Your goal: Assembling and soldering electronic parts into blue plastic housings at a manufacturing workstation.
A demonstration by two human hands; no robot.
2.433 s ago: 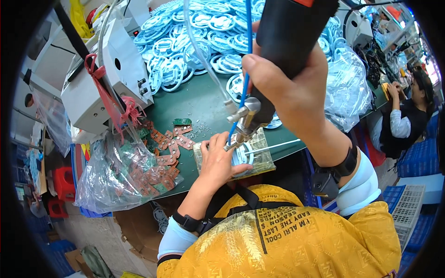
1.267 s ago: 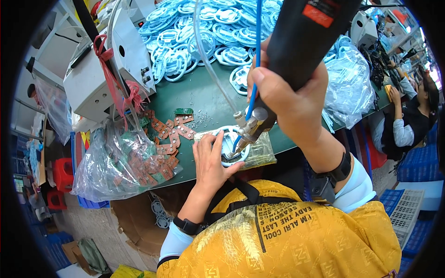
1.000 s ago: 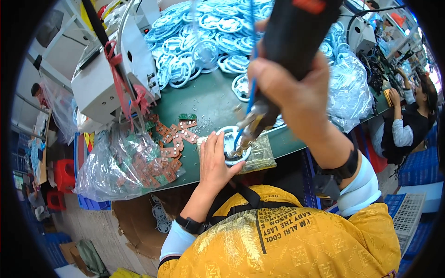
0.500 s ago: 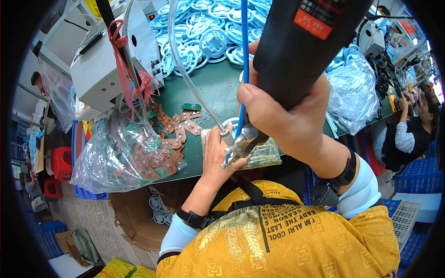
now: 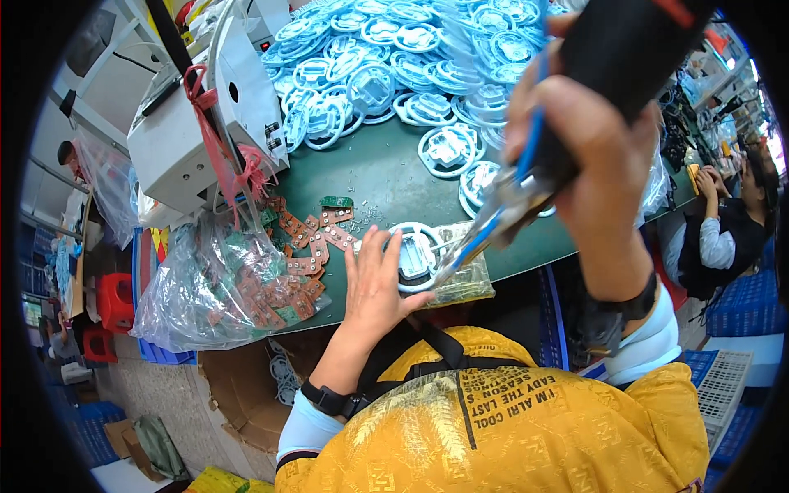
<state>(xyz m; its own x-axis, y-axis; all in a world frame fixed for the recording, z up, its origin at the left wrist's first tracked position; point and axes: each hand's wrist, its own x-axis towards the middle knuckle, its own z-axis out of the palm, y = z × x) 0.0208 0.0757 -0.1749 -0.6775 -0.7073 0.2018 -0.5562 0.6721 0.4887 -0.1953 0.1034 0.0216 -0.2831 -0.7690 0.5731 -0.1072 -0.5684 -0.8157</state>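
My left hand (image 5: 374,287) curves its fingers and thumb about the left and near rim of a round pale-blue plastic part (image 5: 417,256), holding it on a taped, yellowish pad (image 5: 468,279) at the table edge. Wrapped in my right hand (image 5: 588,156) is a black electric screwdriver (image 5: 616,70), tilted, with a metal nose and a blue hose. Its nose end is smeared by motion, to the right of the part; whether the tip touches anything I cannot tell. Small screws (image 5: 366,219) lie scattered beyond my left hand.
Several brown circuit boards (image 5: 306,244) spill from a clear plastic bag (image 5: 193,287) on the left. Behind it stands a grey machine box (image 5: 197,131). A large heap of round plastic parts (image 5: 370,86) covers the table's far side. At the right, another person (image 5: 723,222) sits by the table.
The screwdriver in my right hand has swung right and away from my left hand. The round part under my left hand now shows plainly, and that hand sits slightly further left.
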